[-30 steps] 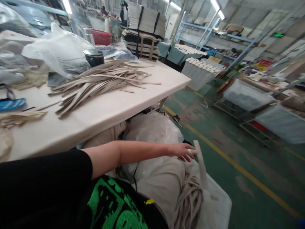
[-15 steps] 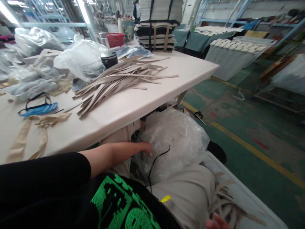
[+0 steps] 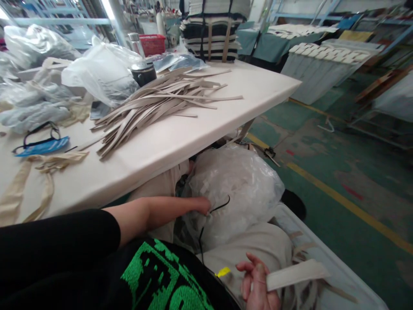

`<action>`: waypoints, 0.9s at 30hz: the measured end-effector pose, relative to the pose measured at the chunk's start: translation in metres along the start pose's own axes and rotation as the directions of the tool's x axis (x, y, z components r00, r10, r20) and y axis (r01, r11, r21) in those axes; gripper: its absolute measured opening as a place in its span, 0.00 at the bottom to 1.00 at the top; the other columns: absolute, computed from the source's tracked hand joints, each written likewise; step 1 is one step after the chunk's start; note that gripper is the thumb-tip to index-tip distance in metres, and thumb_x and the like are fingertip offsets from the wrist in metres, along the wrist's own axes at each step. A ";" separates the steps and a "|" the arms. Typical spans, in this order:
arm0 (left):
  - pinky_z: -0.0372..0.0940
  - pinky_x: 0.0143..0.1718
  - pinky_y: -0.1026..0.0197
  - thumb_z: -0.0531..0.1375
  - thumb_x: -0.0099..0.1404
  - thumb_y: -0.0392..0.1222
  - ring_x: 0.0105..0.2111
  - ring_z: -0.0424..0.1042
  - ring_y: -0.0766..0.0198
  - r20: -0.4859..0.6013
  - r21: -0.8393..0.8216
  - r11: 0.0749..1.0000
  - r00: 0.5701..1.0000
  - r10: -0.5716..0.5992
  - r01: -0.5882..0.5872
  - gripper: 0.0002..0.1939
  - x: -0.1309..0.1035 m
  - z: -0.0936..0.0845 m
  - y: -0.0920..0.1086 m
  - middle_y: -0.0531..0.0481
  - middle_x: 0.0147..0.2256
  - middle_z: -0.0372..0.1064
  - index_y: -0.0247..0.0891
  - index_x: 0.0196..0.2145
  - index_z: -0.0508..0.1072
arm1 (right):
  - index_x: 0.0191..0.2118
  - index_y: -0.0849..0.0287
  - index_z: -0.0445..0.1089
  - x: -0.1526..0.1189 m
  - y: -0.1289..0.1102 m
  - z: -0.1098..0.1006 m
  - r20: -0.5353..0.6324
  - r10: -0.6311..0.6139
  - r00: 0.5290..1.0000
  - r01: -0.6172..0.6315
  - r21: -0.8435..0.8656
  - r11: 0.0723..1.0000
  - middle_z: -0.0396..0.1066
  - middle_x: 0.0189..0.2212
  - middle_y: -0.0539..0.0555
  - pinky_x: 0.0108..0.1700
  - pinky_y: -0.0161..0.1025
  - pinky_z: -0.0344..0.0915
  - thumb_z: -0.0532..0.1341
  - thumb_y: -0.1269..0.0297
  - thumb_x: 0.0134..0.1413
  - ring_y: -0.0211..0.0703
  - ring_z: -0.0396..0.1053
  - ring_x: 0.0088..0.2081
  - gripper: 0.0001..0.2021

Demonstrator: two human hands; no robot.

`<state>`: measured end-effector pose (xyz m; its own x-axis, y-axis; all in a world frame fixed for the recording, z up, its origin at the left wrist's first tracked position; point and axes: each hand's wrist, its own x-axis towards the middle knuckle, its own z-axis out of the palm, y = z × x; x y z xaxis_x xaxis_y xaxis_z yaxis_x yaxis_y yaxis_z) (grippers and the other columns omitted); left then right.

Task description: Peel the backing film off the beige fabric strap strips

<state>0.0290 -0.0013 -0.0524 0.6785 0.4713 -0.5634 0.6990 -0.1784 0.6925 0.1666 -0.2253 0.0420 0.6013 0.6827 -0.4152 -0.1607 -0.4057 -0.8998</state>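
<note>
My left hand reaches down over a clear plastic bag full of whitish scraps. Its fingers are closed beside a thin black cord, and a small pale bit at the fingertips is too unclear to name. In my right hand, low in front of my lap, is one end of a beige fabric strip, which sticks out to the right. More beige strips lie beneath it in a white bin beside my leg.
Across the white table lies a heap of beige strips. A blue face mask, a black mug, white plastic bags and a strapped textile stack also rest there. The table edge overhangs the bag.
My right hand has come up into view with a beige strip in it. My left hand has moved slightly right, to the black cord, and its fingers have closed.
</note>
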 end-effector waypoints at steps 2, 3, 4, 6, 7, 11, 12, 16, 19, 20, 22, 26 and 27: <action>0.62 0.33 0.62 0.63 0.52 0.37 0.26 0.66 0.65 -0.008 -0.046 0.999 1.000 -0.001 0.001 0.07 0.006 -0.017 0.013 0.52 0.19 0.64 0.33 0.21 0.69 | 0.39 0.52 0.69 0.006 0.002 -0.002 0.005 0.018 1.000 -0.018 0.021 1.000 0.70 0.24 0.49 0.15 0.31 0.42 0.54 0.39 0.50 0.27 0.47 0.13 0.23; 0.61 0.32 0.64 0.61 0.54 0.38 0.26 0.66 0.66 -0.013 -0.081 0.997 1.000 0.010 -0.012 0.07 0.006 -0.025 0.021 0.52 0.19 0.65 0.33 0.22 0.69 | 0.39 0.52 0.69 0.009 0.003 -0.002 0.009 0.029 1.000 -0.030 0.035 0.999 0.70 0.23 0.49 0.15 0.31 0.41 0.55 0.38 0.49 0.27 0.47 0.13 0.23; 0.61 0.32 0.65 0.59 0.56 0.40 0.25 0.66 0.67 -0.021 -0.113 0.993 0.999 0.033 -0.035 0.08 0.003 -0.033 0.029 0.52 0.21 0.67 0.33 0.24 0.70 | 0.39 0.52 0.69 0.013 0.004 -0.003 0.015 0.043 0.999 -0.044 0.050 0.998 0.70 0.23 0.49 0.14 0.31 0.41 0.55 0.38 0.48 0.27 0.47 0.12 0.24; 0.61 0.30 0.67 0.55 0.60 0.46 0.26 0.67 0.69 -0.053 -0.228 0.968 0.994 0.094 -0.104 0.12 -0.010 -0.044 0.045 0.51 0.25 0.69 0.34 0.28 0.69 | 0.39 0.53 0.70 0.022 0.006 -0.003 0.045 0.077 0.996 -0.081 0.088 0.993 0.70 0.23 0.49 0.14 0.30 0.39 0.57 0.36 0.45 0.26 0.46 0.12 0.25; 0.61 0.30 0.67 0.55 0.60 0.49 0.26 0.67 0.69 -0.075 -0.311 0.940 0.989 0.125 -0.143 0.14 -0.020 -0.048 0.051 0.51 0.26 0.69 0.34 0.29 0.68 | 0.39 0.53 0.70 0.026 0.006 -0.003 0.062 0.091 0.994 -0.097 0.110 0.989 0.70 0.23 0.49 0.14 0.30 0.38 0.58 0.36 0.43 0.25 0.45 0.11 0.26; 0.59 0.26 0.67 0.62 0.51 0.58 0.20 0.63 0.70 -0.162 -0.626 0.736 0.966 0.201 -0.258 0.22 -0.063 -0.050 0.063 0.53 0.20 0.65 0.34 0.27 0.66 | 0.40 0.56 0.72 0.038 -0.005 0.012 0.165 0.088 0.982 -0.111 0.137 0.984 0.66 0.19 0.48 0.15 0.30 0.36 0.61 0.37 0.41 0.25 0.44 0.12 0.28; 0.58 0.25 0.67 0.63 0.50 0.59 0.19 0.62 0.71 -0.177 -0.642 0.716 0.961 0.211 -0.275 0.23 -0.072 -0.048 0.063 0.54 0.19 0.65 0.34 0.26 0.66 | 0.41 0.57 0.72 0.039 -0.009 0.019 0.207 0.074 0.975 -0.102 0.125 0.987 0.65 0.18 0.47 0.16 0.29 0.37 0.61 0.39 0.43 0.25 0.44 0.13 0.28; 0.56 0.23 0.67 0.63 0.49 0.61 0.19 0.61 0.71 -0.185 -0.695 0.660 0.958 0.220 -0.286 0.25 -0.089 -0.036 0.059 0.54 0.19 0.64 0.33 0.27 0.68 | 0.42 0.61 0.71 0.044 -0.027 0.058 0.431 0.052 0.901 -0.120 0.132 0.984 0.63 0.17 0.46 0.16 0.28 0.39 0.58 0.41 0.49 0.25 0.44 0.14 0.26; 0.56 0.25 0.67 0.63 0.50 0.61 0.19 0.60 0.72 -0.152 -0.705 0.648 0.953 0.262 -0.290 0.24 -0.091 -0.031 0.057 0.55 0.18 0.63 0.33 0.27 0.68 | 0.31 0.61 0.70 0.052 -0.038 0.080 0.489 0.072 0.869 -0.207 0.227 0.952 0.61 0.15 0.44 0.15 0.27 0.38 0.58 0.40 0.48 0.24 0.40 0.13 0.24; 0.56 0.26 0.67 0.63 0.51 0.60 0.20 0.61 0.72 -0.143 -0.691 0.655 0.945 0.293 -0.307 0.24 -0.091 -0.031 0.056 0.55 0.19 0.63 0.33 0.27 0.69 | 0.28 0.61 0.68 0.055 -0.041 0.084 0.480 0.080 0.874 -0.220 0.243 0.945 0.59 0.15 0.44 0.15 0.27 0.38 0.59 0.40 0.47 0.24 0.39 0.13 0.24; 0.56 0.26 0.68 0.62 0.53 0.58 0.22 0.62 0.72 -0.125 -0.621 0.704 0.930 0.346 -0.345 0.21 -0.090 -0.033 0.054 0.55 0.21 0.65 0.33 0.29 0.70 | 0.31 0.61 0.70 0.061 -0.047 0.088 0.455 0.096 0.885 -0.229 0.246 0.942 0.56 0.13 0.42 0.15 0.26 0.38 0.59 0.40 0.46 0.24 0.38 0.13 0.25; 0.53 0.25 0.71 0.63 0.56 0.47 0.23 0.63 0.73 -0.133 -0.301 0.863 0.914 0.384 -0.406 0.12 -0.091 -0.043 0.052 0.56 0.23 0.67 0.35 0.31 0.73 | 0.33 0.65 0.72 0.070 -0.060 0.084 0.334 0.092 0.938 -0.166 0.201 0.965 0.53 0.11 0.40 0.14 0.26 0.40 0.68 0.49 0.39 0.24 0.41 0.13 0.22; 0.53 0.25 0.71 0.63 0.57 0.46 0.23 0.63 0.73 -0.139 -0.224 0.878 0.905 0.401 -0.423 0.10 -0.092 -0.046 0.052 0.56 0.23 0.68 0.35 0.31 0.73 | 0.31 0.65 0.72 0.071 -0.063 0.082 0.289 0.078 0.954 -0.134 0.182 0.974 0.53 0.10 0.41 0.14 0.26 0.40 0.70 0.52 0.37 0.25 0.43 0.13 0.20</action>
<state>-0.0069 -0.0145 0.0559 0.8632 0.4756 -0.1694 0.2758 -0.1631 0.9473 0.1551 -0.1013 0.0581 0.3348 0.7957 -0.5048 -0.3797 -0.3763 -0.8451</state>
